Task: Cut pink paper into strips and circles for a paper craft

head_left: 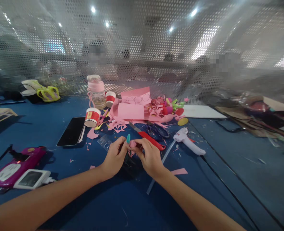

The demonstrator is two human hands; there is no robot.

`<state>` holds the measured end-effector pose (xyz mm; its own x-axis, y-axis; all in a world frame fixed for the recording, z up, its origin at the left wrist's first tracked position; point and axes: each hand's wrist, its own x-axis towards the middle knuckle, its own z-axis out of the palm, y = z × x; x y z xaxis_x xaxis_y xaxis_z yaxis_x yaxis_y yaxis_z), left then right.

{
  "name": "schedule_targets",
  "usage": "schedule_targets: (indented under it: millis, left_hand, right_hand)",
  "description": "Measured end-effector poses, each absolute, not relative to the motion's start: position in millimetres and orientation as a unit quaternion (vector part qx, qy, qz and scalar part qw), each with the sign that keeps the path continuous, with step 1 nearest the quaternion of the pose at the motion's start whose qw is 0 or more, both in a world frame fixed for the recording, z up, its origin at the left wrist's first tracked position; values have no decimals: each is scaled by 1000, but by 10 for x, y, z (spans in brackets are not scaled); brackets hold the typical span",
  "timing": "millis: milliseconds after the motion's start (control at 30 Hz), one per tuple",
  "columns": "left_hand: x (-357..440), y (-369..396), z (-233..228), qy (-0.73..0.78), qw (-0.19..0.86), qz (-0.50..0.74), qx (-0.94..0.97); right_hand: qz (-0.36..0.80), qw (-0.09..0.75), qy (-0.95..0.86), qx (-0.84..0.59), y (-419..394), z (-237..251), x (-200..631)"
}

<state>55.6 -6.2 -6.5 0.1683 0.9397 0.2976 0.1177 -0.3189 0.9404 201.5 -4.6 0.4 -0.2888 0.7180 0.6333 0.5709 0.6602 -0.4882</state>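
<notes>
My left hand (115,157) and my right hand (149,156) meet over the near middle of the table, fingers pinched together. Between them is a small piece of pink paper (132,144), mostly covered by the fingers. A teal oval (128,138) shows at my left thumb; whether it is a nail or a separate piece I cannot tell. Just beyond my right hand lies a red-handled knife (151,139). Next to it are dark-handled scissors (157,131). To the right rests a white glue gun (188,141), a clear glue stick (161,163) reaching from it under my right wrist.
Pink paper sheets and scraps (131,111) pile up at the back, near two paper cups (92,117) and a pink-lidded bottle (96,91). A black-screened phone (71,131) lies left, with a magenta device (19,166) nearer. A perforated screen (142,48) borders the far edge.
</notes>
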Motion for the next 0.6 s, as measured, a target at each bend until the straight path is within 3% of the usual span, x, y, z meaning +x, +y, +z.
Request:
schedule_targets:
  millis: [600]
  left_hand:
    - [567, -60, -67, 409, 429, 494, 636]
  right_hand:
    - [110, 479, -759, -427, -84, -22, 1970]
